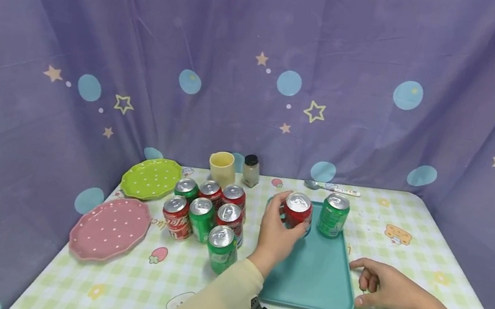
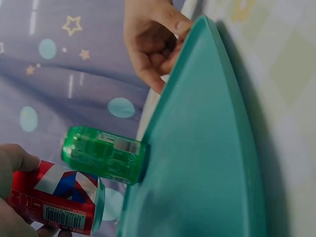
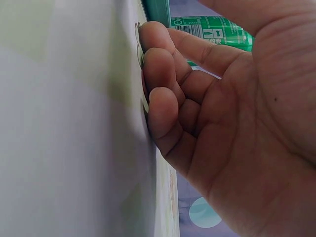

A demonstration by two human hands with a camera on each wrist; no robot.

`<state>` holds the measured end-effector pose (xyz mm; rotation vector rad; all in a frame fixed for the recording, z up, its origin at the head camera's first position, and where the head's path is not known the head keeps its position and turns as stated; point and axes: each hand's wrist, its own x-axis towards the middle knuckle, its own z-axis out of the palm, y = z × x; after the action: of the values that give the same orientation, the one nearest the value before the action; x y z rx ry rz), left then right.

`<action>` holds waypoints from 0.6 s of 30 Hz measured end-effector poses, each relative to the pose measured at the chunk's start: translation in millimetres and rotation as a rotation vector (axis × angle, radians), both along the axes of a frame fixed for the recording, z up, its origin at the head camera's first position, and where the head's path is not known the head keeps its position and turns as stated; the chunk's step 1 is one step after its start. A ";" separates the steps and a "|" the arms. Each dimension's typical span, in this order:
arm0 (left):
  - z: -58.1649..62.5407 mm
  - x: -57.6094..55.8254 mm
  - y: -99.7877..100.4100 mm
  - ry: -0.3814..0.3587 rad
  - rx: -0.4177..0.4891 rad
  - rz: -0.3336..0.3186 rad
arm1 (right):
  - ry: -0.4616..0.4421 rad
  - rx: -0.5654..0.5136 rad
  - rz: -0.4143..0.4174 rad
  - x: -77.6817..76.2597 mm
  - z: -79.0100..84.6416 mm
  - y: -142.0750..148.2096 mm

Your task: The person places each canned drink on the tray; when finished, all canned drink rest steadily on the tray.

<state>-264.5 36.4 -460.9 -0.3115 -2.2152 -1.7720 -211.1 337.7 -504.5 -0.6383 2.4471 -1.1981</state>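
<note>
My left hand (image 1: 280,235) grips a red soda can (image 1: 298,207) by its sides over the back part of a teal tray (image 1: 309,281). In the left wrist view the can's base shows apart from the tray surface. Close by, a green soda can (image 1: 333,216) stands upright in the tray's far right corner. At the tray's right side is my right hand (image 1: 390,287), with its thumb and forefinger at the rim and the other fingers loosely curled. Its palm fills much of the right wrist view, and nothing is held in it.
Left of the tray stands a group of several red and green cans (image 1: 201,218). Further left lie a pink plate (image 1: 111,230) and a green plate (image 1: 151,179). Along the back are a yellow cup (image 1: 222,168), a small black-lidded jar (image 1: 251,172) and a spoon (image 1: 333,189).
</note>
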 end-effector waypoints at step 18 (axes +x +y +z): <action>-14.7 -44.9 21.6 -0.096 -0.138 0.027 | 0.027 0.004 0.009 0.9 3.0 -0.7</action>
<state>-309.4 58.0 -475.6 -0.2283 -2.4025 -1.6564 -210.2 337.0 -501.5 -0.6678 2.4654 -1.1878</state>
